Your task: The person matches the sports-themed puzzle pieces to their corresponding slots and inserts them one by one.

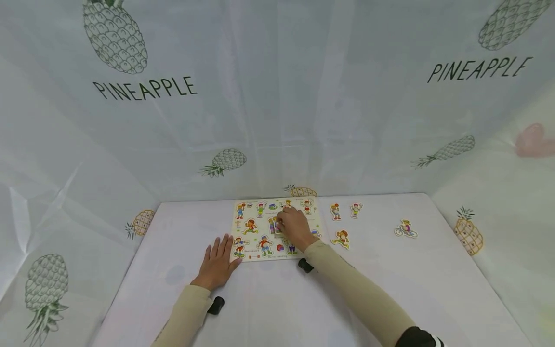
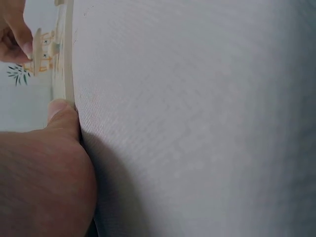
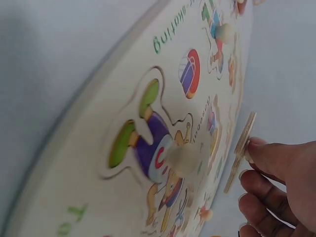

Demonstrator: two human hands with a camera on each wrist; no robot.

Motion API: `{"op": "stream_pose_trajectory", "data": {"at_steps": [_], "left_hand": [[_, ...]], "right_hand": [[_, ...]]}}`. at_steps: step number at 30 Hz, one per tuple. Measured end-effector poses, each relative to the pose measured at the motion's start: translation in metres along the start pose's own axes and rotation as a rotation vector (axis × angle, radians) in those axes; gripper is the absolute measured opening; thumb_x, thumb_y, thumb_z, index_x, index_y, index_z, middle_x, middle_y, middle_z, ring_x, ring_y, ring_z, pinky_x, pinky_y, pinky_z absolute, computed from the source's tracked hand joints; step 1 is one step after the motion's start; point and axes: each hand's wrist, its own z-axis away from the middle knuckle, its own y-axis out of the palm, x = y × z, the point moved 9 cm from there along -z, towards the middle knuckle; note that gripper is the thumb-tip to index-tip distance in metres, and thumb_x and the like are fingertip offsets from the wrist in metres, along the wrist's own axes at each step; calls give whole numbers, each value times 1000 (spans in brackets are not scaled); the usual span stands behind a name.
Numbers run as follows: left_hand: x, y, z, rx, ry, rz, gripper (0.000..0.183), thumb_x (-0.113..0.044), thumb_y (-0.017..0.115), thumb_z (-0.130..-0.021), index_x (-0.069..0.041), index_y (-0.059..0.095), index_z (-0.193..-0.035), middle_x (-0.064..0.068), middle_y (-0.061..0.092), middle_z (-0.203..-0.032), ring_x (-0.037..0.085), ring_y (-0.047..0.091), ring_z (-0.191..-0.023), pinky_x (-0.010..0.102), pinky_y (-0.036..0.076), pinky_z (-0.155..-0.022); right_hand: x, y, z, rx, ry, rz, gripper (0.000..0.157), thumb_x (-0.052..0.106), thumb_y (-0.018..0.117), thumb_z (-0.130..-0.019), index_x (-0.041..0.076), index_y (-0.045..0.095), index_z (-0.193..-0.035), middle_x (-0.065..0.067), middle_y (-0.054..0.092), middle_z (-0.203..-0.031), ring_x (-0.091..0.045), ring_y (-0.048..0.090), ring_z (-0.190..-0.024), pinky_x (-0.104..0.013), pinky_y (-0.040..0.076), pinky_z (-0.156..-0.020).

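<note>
1. Right hand (image 1: 296,226) was over the puzzle board (image 3: 94,143), thumb and fingertips pinching a wooden piece (image 3: 240,149) above it.
2. Left hand (image 1: 218,262) lay palm-down at the board's left edge, fingers straight, thumb touching it.

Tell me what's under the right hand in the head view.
The board; the right hand pinches a piece over it. Directly beneath the hand, the board is covered, so what's printed or set there can't be seen.
</note>
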Motion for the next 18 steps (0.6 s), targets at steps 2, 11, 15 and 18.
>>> {"op": "stream_pose_trajectory", "data": {"at_steps": [2, 11, 15, 18], "left_hand": [[0, -1, 0, -1, -2, 11, 78, -34, 58, -109, 8, 23, -164, 30, 18, -172, 53, 11, -159, 69, 8, -127], [7, 8, -6, -45, 12, -55, 80, -37, 60, -107, 8, 24, -164, 28, 20, -172, 53, 14, -158, 70, 14, -125], [6, 7, -5, -36, 1, -43, 81, -37, 60, -107, 8, 24, -164, 28, 19, -172, 53, 13, -159, 70, 12, -126], [10, 10, -5, -58, 10, -70, 81, -39, 60, -107, 7, 25, -164, 28, 21, -172, 53, 16, -158, 70, 15, -125]], "right_hand": [[1, 2, -4, 14, 1, 8, 9, 21, 83, -94, 13, 79, -96, 1, 69, -90, -18, 64, -86, -37, 54, -78], [6, 11, -16, 69, 9, 22, 9, 20, 82, -95, 11, 81, -98, -2, 72, -93, -23, 69, -92, -42, 56, -86], [8, 15, -16, 76, 6, 35, 9, 18, 83, -94, 11, 81, -98, -2, 72, -93, -23, 69, -91, -41, 56, -83], [10, 17, -16, 67, -6, 33, 8, 17, 84, -93, 11, 81, -97, -2, 72, -91, -22, 68, -88, -40, 55, -80]]}}
